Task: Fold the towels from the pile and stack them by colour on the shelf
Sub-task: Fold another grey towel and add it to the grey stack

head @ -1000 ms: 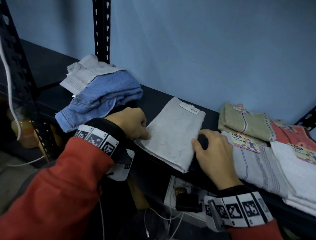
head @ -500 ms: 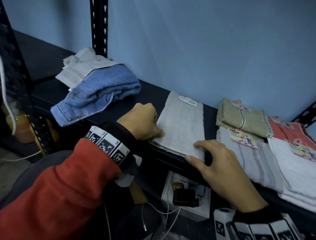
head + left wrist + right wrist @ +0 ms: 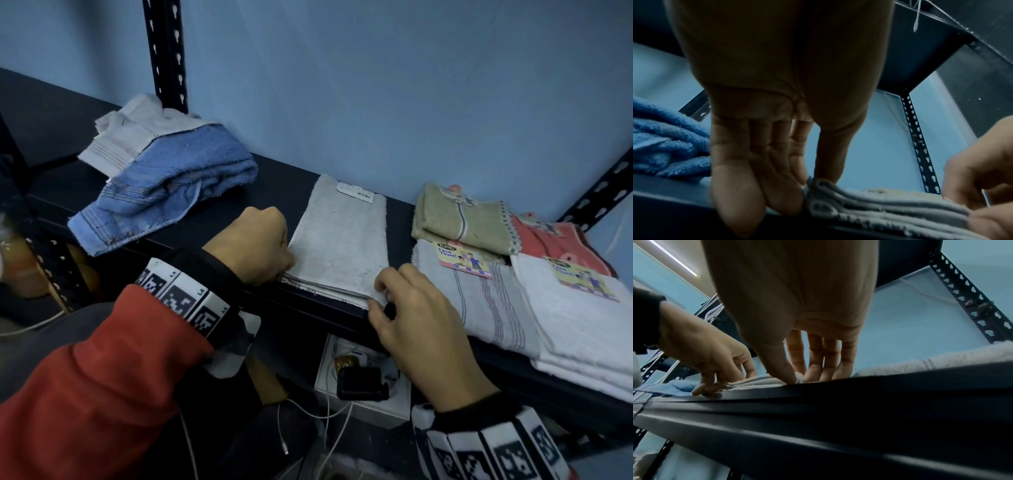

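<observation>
A grey folded towel (image 3: 342,240) lies lengthwise on the dark shelf (image 3: 291,185), its near end at the front edge. My left hand (image 3: 286,270) pinches the near-left corner; the left wrist view shows thumb and fingers closed on the layered grey towel (image 3: 859,204). My right hand (image 3: 376,296) pinches the near-right corner, thumb under and fingers on top, as the right wrist view shows on the grey towel (image 3: 760,381). At the left lies the loose pile: a blue towel (image 3: 171,192) under a white striped towel (image 3: 126,140).
Right of the grey towel sit folded stacks: an olive towel (image 3: 462,219), a red towel (image 3: 555,240), a white striped towel (image 3: 479,301) and a white towel (image 3: 589,329). A slotted post (image 3: 168,51) rises behind the pile. A white box (image 3: 359,380) with cables lies below the shelf.
The grey towel, skewed and hanging over the front edge before, now lies straight on the shelf. My right hand went from resting flat to pinching the near-right corner.
</observation>
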The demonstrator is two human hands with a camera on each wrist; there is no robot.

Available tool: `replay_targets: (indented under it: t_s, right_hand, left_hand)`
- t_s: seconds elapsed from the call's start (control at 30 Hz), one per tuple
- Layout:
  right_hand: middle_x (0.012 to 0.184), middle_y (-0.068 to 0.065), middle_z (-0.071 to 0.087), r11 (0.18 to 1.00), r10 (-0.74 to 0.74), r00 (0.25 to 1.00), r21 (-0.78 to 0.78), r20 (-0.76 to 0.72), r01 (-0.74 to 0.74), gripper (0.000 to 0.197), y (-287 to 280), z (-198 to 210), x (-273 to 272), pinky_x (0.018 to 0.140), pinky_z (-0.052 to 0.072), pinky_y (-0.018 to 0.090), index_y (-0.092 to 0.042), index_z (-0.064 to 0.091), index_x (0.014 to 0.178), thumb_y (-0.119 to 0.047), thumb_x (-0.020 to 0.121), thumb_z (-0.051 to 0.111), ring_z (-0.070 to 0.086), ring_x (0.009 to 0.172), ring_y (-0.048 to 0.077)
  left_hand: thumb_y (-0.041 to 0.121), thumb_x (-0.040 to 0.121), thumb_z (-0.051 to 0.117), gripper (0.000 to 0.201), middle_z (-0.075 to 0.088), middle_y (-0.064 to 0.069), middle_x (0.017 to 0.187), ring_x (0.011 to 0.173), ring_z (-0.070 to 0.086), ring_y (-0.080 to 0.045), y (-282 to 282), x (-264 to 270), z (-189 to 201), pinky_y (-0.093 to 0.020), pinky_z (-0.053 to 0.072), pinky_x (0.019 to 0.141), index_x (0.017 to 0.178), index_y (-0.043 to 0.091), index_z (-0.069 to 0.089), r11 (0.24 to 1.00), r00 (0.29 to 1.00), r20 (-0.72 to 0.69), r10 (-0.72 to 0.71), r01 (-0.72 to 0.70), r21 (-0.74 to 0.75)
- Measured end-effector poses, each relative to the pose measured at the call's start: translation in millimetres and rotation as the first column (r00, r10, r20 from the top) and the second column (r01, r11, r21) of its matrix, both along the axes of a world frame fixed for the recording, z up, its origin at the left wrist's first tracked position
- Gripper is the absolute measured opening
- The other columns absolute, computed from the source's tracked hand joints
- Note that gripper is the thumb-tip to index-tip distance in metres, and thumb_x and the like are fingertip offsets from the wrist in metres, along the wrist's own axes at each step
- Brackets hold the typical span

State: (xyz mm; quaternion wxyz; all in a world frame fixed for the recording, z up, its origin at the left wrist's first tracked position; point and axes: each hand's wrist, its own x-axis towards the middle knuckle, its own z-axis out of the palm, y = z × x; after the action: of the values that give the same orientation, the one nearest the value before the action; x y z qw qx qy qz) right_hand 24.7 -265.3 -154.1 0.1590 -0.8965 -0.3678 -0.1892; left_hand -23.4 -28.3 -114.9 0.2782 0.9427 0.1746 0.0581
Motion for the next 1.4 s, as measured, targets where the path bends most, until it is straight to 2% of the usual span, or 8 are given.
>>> replay_targets:
  t_s: [0.13,0.63,0.87,0.97,1.07,1.17,1.33,1.4]
  right_hand:
    - [0.074,-0.004,0.048,0.999,-0.014,0.999,-0.031,0.04,0.015,0.016,0,-5,1,0.054,0.031,0.027,-0.014,0.06,0.077,-0.011,0.085,0.073,0.05,0.068,0.019]
    - [0.076,-0.007,0.046,0.999,0.002,0.997,-0.046,-0.083,-0.006,0.019,-1,0,3,0.058,0.038,0.031,-0.015,0.059,0.077,-0.021,0.094,0.066,0.048,0.077,0.018]
    - [0.092,-0.009,0.049,0.981,-0.032,0.979,-0.195,-0.202,-0.008,0.036,-1,12,-1,0.071,0.039,0.029,-0.021,0.059,0.093,-0.057,0.088,0.065,0.045,0.095,0.012]
    - [0.087,-0.01,0.045,0.976,-0.006,0.98,-0.212,-0.201,-0.037,0.038,0,13,-2,0.069,0.03,0.029,-0.021,0.05,0.09,-0.05,0.084,0.073,0.043,0.091,0.014]
    - [0.077,-0.012,0.041,0.987,0.06,0.966,-0.127,-0.253,-0.094,0.036,-1,12,1,0.066,0.032,0.031,-0.022,0.044,0.081,-0.035,0.084,0.078,0.042,0.083,0.014]
    - [0.084,-0.012,0.044,0.983,0.166,0.951,-0.035,-0.262,-0.181,0.032,-6,12,3,0.069,0.042,0.032,-0.023,0.048,0.076,-0.024,0.081,0.079,0.043,0.085,0.012]
    - [0.088,-0.012,0.061,0.892,0.317,0.908,0.412,-0.273,-0.187,0.016,-7,15,3,0.078,0.042,0.02,-0.011,0.054,0.083,-0.005,0.087,0.069,0.058,0.09,0.005]
    - [0.081,-0.005,0.064,0.8,0.371,0.871,0.587,-0.321,-0.124,0.016,-8,21,5,0.072,0.043,0.02,-0.01,0.053,0.087,-0.004,0.091,0.068,0.06,0.078,0.007]
  left_hand:
    - [0.029,0.085,0.073,0.019,0.063,-0.008,0.089,0.079,0.064,-0.026,-7,-2,-7,-0.043,0.059,0.075,0.08,0.016,0.061,0.997,0.998,0.023,0.051,-0.052,0.049]
    - [0.033,0.092,0.063,0.022,0.062,-0.009,0.09,0.083,0.062,-0.029,-17,-10,-7,-0.043,0.056,0.077,0.084,0.013,0.058,0.994,0.997,0.008,0.082,-0.082,0.075]
    - [0.023,0.092,0.063,0.014,0.059,-0.003,0.09,0.08,0.061,-0.028,-22,-14,-13,-0.045,0.056,0.075,0.097,0.023,0.05,0.996,0.998,0.054,0.018,-0.023,0.092]
    - [0.03,0.094,0.066,0.006,0.062,0.001,0.085,0.079,0.063,-0.022,-21,-16,-15,-0.041,0.056,0.074,0.09,0.026,0.064,0.992,0.994,0.077,-0.074,0.066,0.105]
    - [0.049,0.074,0.085,0.038,0.052,0.013,0.089,0.081,0.052,-0.005,-13,-21,-11,-0.027,0.044,0.071,0.099,0.031,0.063,0.975,0.979,-0.058,-0.196,0.2,0.096]
    - [0.037,0.07,0.09,0.047,0.041,0.015,0.095,0.087,0.046,-0.007,-6,-21,-9,-0.026,0.041,0.075,0.103,0.035,0.057,0.947,0.958,-0.144,-0.248,0.271,0.172]
    - [0.026,0.088,0.074,0.019,0.055,0.013,0.121,0.111,0.052,-0.01,-3,-21,-6,-0.032,0.046,0.097,0.098,0.034,0.06,0.932,0.923,0.161,-0.35,0.325,0.161]
    - [0.023,0.094,0.068,0.015,0.066,0.011,0.11,0.101,0.062,-0.011,-2,-21,-1,-0.041,0.051,0.09,0.104,0.029,0.058,0.948,0.882,0.358,-0.306,0.317,0.029]
